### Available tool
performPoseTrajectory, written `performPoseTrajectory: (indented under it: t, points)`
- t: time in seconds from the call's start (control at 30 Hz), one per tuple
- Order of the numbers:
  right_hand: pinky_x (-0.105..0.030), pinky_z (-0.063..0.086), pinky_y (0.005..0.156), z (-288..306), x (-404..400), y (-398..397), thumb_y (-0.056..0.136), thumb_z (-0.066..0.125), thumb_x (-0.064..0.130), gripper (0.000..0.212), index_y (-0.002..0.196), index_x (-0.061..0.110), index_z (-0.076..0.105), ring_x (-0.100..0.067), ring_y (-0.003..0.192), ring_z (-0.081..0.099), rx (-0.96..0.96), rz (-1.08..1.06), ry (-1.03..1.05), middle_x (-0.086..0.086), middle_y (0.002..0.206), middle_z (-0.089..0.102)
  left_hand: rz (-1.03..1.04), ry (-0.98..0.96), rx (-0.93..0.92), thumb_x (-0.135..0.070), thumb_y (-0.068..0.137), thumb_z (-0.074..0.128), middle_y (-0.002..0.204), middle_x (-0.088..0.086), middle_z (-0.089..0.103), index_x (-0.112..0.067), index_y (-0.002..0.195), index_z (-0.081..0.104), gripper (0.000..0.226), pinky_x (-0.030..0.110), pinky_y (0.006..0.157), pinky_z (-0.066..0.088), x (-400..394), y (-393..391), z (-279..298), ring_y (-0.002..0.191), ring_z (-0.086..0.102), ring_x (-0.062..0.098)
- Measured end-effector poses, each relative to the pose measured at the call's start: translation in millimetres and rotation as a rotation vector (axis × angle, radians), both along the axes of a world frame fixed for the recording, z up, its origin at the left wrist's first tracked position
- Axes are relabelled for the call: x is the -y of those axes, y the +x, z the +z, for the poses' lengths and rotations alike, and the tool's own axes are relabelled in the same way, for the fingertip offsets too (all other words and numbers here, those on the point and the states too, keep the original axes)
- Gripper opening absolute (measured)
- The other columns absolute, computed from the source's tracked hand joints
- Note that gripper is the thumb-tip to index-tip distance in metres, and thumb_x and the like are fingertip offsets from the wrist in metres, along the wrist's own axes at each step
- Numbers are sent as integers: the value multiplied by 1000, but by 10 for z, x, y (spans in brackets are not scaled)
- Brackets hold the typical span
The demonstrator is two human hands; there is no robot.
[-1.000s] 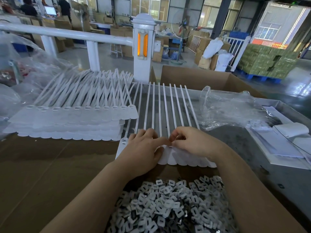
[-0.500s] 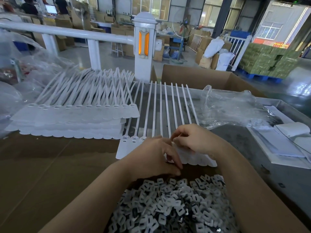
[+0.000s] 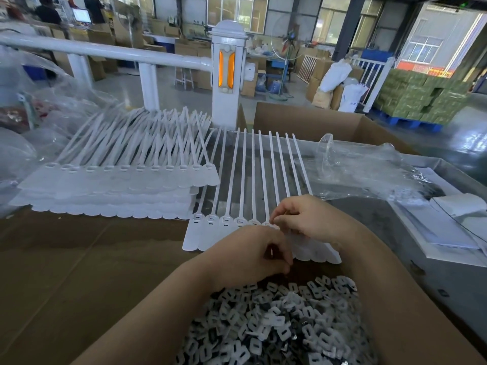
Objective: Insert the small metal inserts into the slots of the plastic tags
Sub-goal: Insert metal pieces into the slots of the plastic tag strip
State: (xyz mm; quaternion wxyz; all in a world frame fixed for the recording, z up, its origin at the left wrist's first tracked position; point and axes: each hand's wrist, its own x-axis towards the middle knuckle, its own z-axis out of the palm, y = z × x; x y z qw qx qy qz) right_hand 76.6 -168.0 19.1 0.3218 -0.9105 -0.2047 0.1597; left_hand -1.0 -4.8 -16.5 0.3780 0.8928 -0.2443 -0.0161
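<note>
Brown table point(image 3: 79, 272), stacked white tags point(image 3: 110, 185) at ten o'clock, row of plastic tags point(image 3: 210, 233) at centre, heap of metal inserts point(image 3: 276, 325) at six o'clock, left hand point(image 3: 250, 254) curled above heap, contents unclear, right hand point(image 3: 308, 219) pinching at the row's heads.

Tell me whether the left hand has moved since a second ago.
Yes. The left hand has drawn back off the row of tags toward the pile of inserts, uncovering tag heads it hid before. Fingers are curled; any insert held is hidden.

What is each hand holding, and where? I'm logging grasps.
Right hand pinches at the tag row's slot end; any insert is hidden. Left hand is curled, contents hidden.
</note>
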Motion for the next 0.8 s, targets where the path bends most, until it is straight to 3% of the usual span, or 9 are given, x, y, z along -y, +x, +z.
performPoseTrajectory:
  t: [0.07, 0.17, 0.33, 0.8]
  points:
    - [-12, 43, 53, 10, 16, -7, 96, 64, 24, 10, 92, 29, 72, 5, 60, 59, -22, -1, 40, 6, 80, 73, 128, -143, -73, -19, 90, 69, 81, -19, 65, -29, 84, 66, 12, 8, 68, 43, -35, 22, 16, 76, 60, -6]
    - [-16, 44, 56, 32, 42, -15, 93, 67, 23, 10, 92, 32, 71, 4, 63, 59, -28, 8, 121, 11, 78, 71, 315, -353, -188, -17, 92, 67, 73, -16, 68, -27, 87, 68, 12, 11, 60, 46, -115, 72, 36, 67, 60, -4]
    - [-16, 48, 56, 67, 16, -30, 88, 74, 19, 14, 85, 33, 72, 0, 66, 60, 0, 96, 263, 7, 79, 72, 429, -655, -382, -12, 94, 64, 77, -3, 75, -15, 95, 71, 7, 14, 59, 49, -184, 127, 38, 67, 65, 5]
    - [-10, 47, 61, 39, -10, -58, 90, 73, 22, 6, 88, 27, 73, 2, 69, 61, 36, 160, 254, 9, 78, 71, 435, -722, -461, -14, 93, 66, 82, 6, 76, -11, 108, 62, 17, 20, 60, 51, -217, 152, 34, 67, 66, 10]
